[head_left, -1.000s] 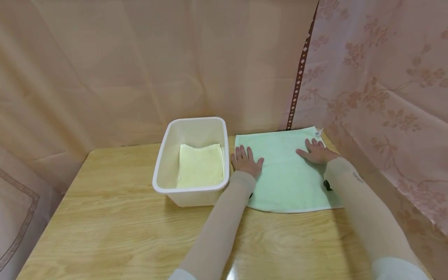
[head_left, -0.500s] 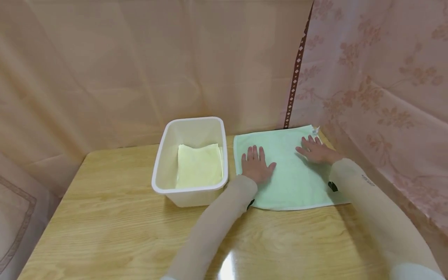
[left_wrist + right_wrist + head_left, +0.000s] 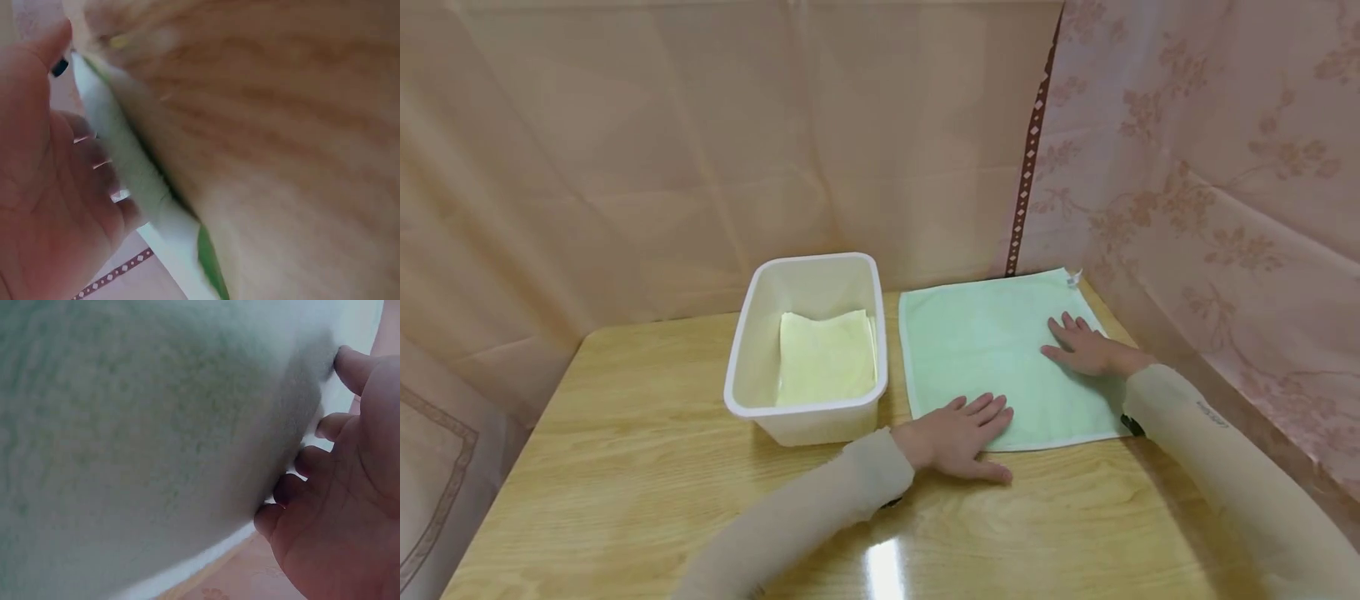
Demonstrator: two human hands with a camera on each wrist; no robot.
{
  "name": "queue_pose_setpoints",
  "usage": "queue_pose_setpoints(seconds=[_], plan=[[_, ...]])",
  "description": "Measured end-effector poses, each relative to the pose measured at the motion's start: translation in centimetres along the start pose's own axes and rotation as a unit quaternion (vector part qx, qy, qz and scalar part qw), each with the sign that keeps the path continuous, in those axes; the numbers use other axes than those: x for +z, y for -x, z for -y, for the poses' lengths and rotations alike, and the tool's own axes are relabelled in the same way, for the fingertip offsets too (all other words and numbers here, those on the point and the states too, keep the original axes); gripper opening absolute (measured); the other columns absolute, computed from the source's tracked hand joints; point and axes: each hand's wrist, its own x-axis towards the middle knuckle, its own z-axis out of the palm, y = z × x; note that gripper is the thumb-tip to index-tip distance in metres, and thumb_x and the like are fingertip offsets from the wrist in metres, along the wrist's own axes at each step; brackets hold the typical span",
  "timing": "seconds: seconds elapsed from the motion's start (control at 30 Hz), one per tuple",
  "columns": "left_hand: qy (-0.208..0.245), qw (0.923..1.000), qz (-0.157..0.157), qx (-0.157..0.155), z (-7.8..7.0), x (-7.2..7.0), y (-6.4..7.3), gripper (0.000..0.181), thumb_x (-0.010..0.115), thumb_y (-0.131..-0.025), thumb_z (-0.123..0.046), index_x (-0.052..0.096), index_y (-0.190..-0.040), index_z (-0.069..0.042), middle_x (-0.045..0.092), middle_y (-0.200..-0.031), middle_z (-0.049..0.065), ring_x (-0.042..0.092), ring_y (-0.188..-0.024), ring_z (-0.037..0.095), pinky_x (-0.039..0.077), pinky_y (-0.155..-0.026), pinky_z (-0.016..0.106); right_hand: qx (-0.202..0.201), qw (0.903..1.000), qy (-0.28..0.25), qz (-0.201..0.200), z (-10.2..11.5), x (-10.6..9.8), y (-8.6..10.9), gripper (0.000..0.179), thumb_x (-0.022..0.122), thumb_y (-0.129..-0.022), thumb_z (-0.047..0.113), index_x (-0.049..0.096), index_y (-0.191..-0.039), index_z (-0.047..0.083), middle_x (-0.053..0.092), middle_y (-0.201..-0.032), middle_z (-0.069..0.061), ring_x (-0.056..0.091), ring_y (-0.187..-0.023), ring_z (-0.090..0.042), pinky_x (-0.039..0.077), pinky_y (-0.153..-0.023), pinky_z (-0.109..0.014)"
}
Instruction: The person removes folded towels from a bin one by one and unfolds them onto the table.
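A mint-green towel (image 3: 992,342) lies spread flat on the table, with a small white tag at its far right corner. My left hand (image 3: 958,437) is at the towel's near left edge, fingers outstretched over the border and thumb above the bare wood. In the left wrist view that hand's fingertips meet the towel (image 3: 131,156) at its edge. On the towel's right part rests my right hand (image 3: 1081,348), fingers spread. The right wrist view has its fingertips touching the towel (image 3: 156,456). Neither hand grips anything.
Left of the towel stands a white plastic bin (image 3: 745,375) with folded pale yellow cloths (image 3: 826,357) inside. The wooden table (image 3: 640,467) meets a beige curtain (image 3: 700,167) behind and a pink floral curtain (image 3: 1210,200) at the right.
My left hand has slid from the towel's left side toward its near edge, turning to point rightward. My right hand has shifted slightly nearer to me. The bin stays in place.
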Motion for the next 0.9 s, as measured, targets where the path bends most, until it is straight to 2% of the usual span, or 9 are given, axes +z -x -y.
queue_pose_setpoints(seconds=[0.17,0.37,0.47,0.6,0.73,0.9], plan=[[-0.094,0.9952,-0.023,0.014,-0.5,0.6,-0.5,0.072,0.029,-0.107,-0.059,0.018,-0.164,-0.017,0.017,-0.169,0.0,0.015,-0.154,0.017,0.021,-0.121,0.039,-0.008,0.9999,0.004,-0.011,-0.2,0.4,0.0,0.083,0.038,-0.108,0.052,0.011,-0.158,-0.008,-0.005,-0.16,-0.039,-0.008,-0.145,-0.059,-0.001,-0.113,-0.071],[-0.195,0.9769,-0.076,0.042,-0.5,0.7,-1.2,0.055,0.034,-0.111,-0.042,0.034,-0.159,-0.018,0.039,-0.16,0.001,0.039,-0.145,0.017,0.035,-0.115,0.035,-0.006,0.9999,0.011,-0.009,-0.5,0.5,-0.1,0.083,0.036,-0.108,0.053,0.01,-0.158,-0.008,-0.005,-0.159,-0.039,-0.009,-0.145,-0.059,-0.002,-0.113,-0.071],[-0.206,0.9742,-0.084,0.036,-0.5,0.5,-1.1,0.049,0.037,-0.111,-0.033,0.037,-0.158,-0.017,0.043,-0.158,0.004,0.044,-0.142,0.018,0.038,-0.112,0.034,-0.006,0.9999,0.01,-0.012,-0.5,0.6,0.0,0.083,0.035,-0.108,0.053,0.009,-0.158,-0.008,-0.006,-0.159,-0.039,-0.01,-0.145,-0.059,-0.003,-0.112,-0.072],[-0.204,0.9742,-0.097,0.005,-0.2,0.3,-0.7,0.048,0.044,-0.11,-0.023,0.038,-0.156,-0.015,0.047,-0.153,0.007,0.051,-0.135,0.02,0.046,-0.105,0.031,-0.01,0.9998,0.009,-0.012,-0.5,0.5,0.0,0.083,0.035,-0.108,0.053,0.009,-0.158,-0.008,-0.006,-0.159,-0.039,-0.01,-0.145,-0.058,-0.004,-0.112,-0.072],[-0.199,0.9715,-0.127,-0.021,0.4,0.2,-0.3,0.047,0.055,-0.105,-0.016,0.044,-0.151,-0.015,0.058,-0.137,0.006,0.062,-0.112,0.019,0.054,-0.084,0.026,-0.015,0.9998,0.01,-0.012,-0.6,0.5,0.1,0.082,0.036,-0.108,0.051,0.01,-0.158,-0.008,-0.006,-0.159,-0.04,-0.01,-0.145,-0.059,-0.003,-0.112,-0.072],[-0.183,0.9678,-0.167,-0.043,0.8,0.1,-0.4,0.038,0.059,-0.1,-0.011,0.054,-0.138,-0.016,0.066,-0.115,0.002,0.064,-0.088,0.015,0.054,-0.065,0.024,-0.015,0.9998,0.007,-0.011,-0.4,0.4,0.2,0.082,0.037,-0.108,0.051,0.01,-0.158,-0.009,-0.006,-0.159,-0.039,-0.01,-0.145,-0.058,-0.003,-0.113,-0.071]])
